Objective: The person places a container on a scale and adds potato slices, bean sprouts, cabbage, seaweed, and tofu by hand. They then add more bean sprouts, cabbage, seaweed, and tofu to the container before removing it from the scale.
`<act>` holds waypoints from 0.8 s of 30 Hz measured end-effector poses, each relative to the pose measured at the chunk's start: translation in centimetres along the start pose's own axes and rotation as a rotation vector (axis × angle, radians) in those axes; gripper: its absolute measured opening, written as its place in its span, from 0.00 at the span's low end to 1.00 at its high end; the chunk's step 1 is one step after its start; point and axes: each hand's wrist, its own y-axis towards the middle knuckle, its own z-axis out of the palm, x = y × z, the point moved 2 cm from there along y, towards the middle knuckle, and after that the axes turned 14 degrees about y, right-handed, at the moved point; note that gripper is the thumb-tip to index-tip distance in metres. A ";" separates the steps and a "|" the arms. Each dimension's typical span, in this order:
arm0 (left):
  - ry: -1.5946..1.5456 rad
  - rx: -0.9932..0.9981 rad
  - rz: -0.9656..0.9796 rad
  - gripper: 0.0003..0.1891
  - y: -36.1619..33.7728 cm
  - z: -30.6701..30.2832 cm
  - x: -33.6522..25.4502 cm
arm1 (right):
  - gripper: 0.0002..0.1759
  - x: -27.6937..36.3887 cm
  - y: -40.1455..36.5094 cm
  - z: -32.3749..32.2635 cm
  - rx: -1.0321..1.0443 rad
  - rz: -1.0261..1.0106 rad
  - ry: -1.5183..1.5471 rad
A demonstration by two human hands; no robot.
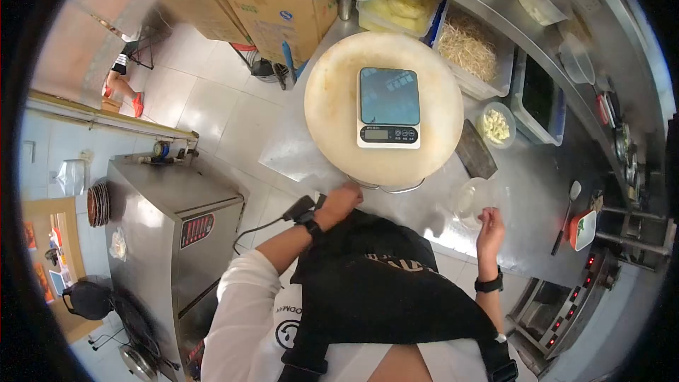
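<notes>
My left hand [341, 201] is curled at the near edge of the steel counter [523, 191], just below the round wooden cutting board [332, 99]; whether it grips anything I cannot tell. My right hand [489, 230] is raised with fingers apart beside a clear plastic container [472, 198] and holds nothing. A digital kitchen scale [388, 107] sits in the middle of the board with nothing on it. A cleaver [475, 150] lies right of the board.
A small bowl of chopped pale food [496, 126], a tray of bean sprouts [470, 49] and a tub of yellow food [399, 6] line the back. Cardboard boxes [279, 10] stand on the floor. A steel appliance [173, 226] stands left. Another person's legs [124, 85] show far left.
</notes>
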 end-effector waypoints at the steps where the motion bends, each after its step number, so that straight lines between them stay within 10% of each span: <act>1: -0.132 -0.051 0.034 0.07 -0.6 -0.3 0.3 | 0.09 1.6 -0.6 -0.9 -0.042 -0.181 -0.097; 5: -0.750 0.032 -0.087 0.06 -4.9 -6.4 2.4 | 0.09 11.6 -1.8 4.9 -0.016 -0.784 -0.346; 11: -0.836 -0.036 -0.087 0.06 -5.6 -14.2 2.5 | 0.12 20.6 1.7 16.3 0.208 -1.146 -0.336; 24: -0.757 -0.137 -0.618 0.05 -20.8 -0.6 13.6 | 0.22 14.3 3.5 16.0 0.197 -0.877 -0.276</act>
